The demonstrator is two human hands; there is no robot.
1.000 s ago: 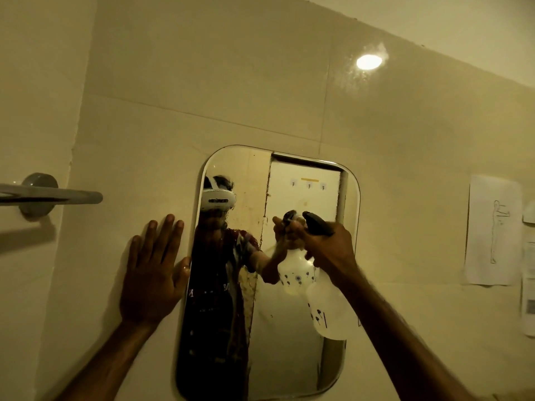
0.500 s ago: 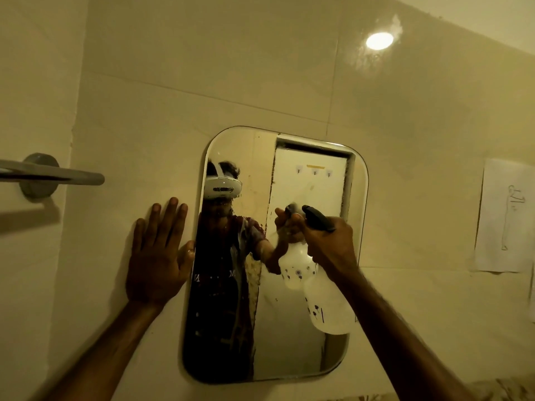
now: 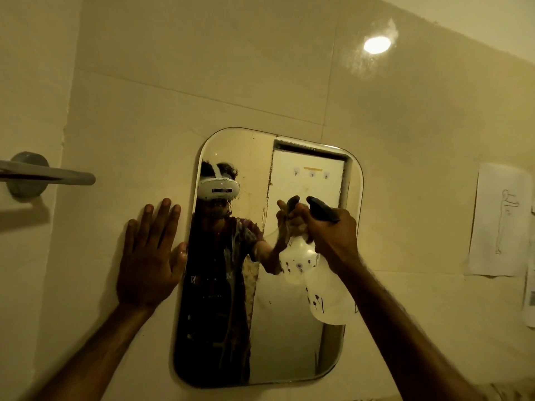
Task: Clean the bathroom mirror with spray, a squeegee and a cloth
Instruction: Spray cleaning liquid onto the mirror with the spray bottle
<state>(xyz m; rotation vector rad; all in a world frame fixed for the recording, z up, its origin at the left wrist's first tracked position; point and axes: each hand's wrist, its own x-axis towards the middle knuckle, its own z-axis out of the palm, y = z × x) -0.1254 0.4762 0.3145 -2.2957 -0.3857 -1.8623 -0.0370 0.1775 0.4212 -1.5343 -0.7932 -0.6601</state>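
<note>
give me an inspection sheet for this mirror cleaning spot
surface: mirror on tiled wall, drips and specks on the glass
job's things: spray bottle held up to the mirror; squeegee and cloth, nothing seen
clutter: nothing seen
hands: left hand flat on the wall beside the mirror; right hand grips the bottle's top
cables: nothing seen
surroundings: towel bar at left, paper sheet on the wall at right

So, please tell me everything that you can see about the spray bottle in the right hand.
The spray bottle has a rounded, see-through white body, plastic by its look, with small dark printed marks, and a black spray head on top. It is tilted, head up and left, in front of the right half of the mirror, which shows its reflection. The right hand grips its neck with curled fingers. How full it is cannot be told.
</note>
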